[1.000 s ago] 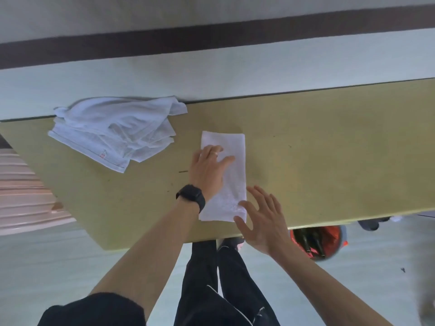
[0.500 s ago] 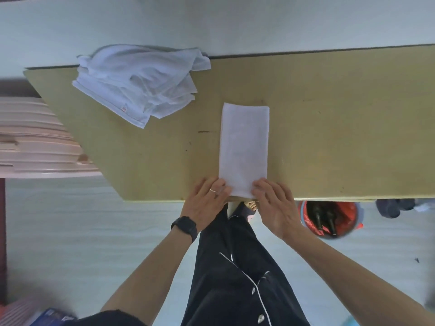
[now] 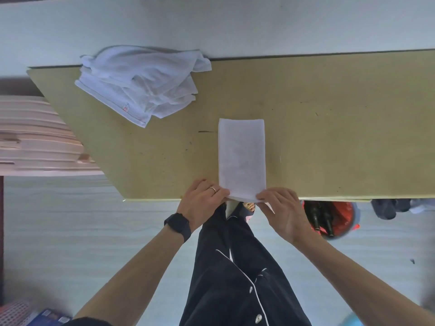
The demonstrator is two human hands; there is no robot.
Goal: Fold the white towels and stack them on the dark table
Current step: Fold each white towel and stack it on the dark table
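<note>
The left hand [image 3: 202, 201] closes its grip on the near left corner of a narrow folded white cloth towel [image 3: 242, 156], and the right hand [image 3: 283, 209] pinches the near right corner, fingertips on top. The towel lies flat and smooth, running from the near edge of the yellowish-tan board bench [image 3: 341, 137] toward its middle. A rumpled pile of white towels [image 3: 141, 85] sits at the far left corner.

my forearms reach forward; my left hand [image 3: 202, 200] and right hand [image 3: 281, 208] pinch near corners of the towel [image 3: 241, 156], fingers curled.
</note>
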